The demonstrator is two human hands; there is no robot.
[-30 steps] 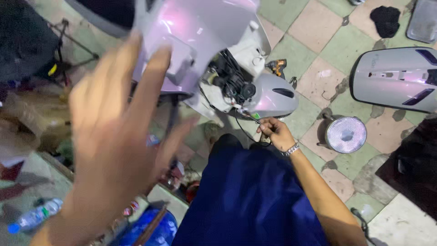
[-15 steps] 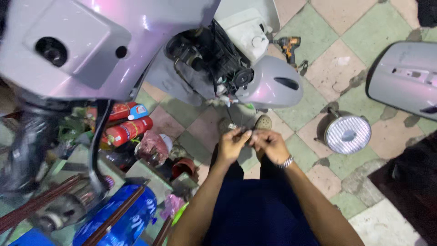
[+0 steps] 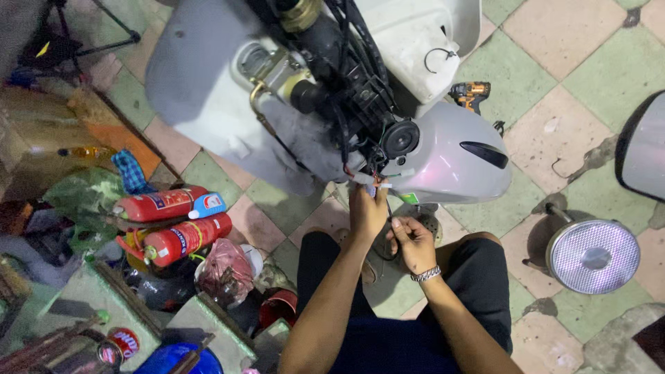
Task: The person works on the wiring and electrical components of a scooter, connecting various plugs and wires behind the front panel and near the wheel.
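Head view, one entry. Scooter (image 3: 277,90): stripped at the front, pale lilac-white bodywork, steering column and black wiring loom (image 3: 353,97) laid bare; round black horn (image 3: 400,138) exposed beside the front fender (image 3: 457,163), which is in place. Progress, judged from what lies about: front covers are already off, one grey panel (image 3: 644,149) resting on the tiled floor (image 3: 554,69) at right, a round headlamp (image 3: 593,256) lying face-up just below it, well apart from the scooter; the wiring work at the loom's lower end looks under way and not finished, since loose red, green and white leads (image 3: 379,181) hang unconnected below the horn, and refitting of lamp and panel is left. Left hand (image 3: 367,211): raised to the leads, fingers pressed together and pinching a small pale connector at their tips. Right hand (image 3: 414,242): lower, just beside the left, fingers curled and closed on a thin dark wire that loops down between the two hands; a metal bracelet (image 3: 427,274) on the wrist. An orange-and-black cordless drill (image 3: 470,95) lies on the floor behind the fender, untouched. At left, apart from the work: two red fire extinguishers (image 3: 176,221) lying stacked, a pink bag (image 3: 225,270), mixed clutter.
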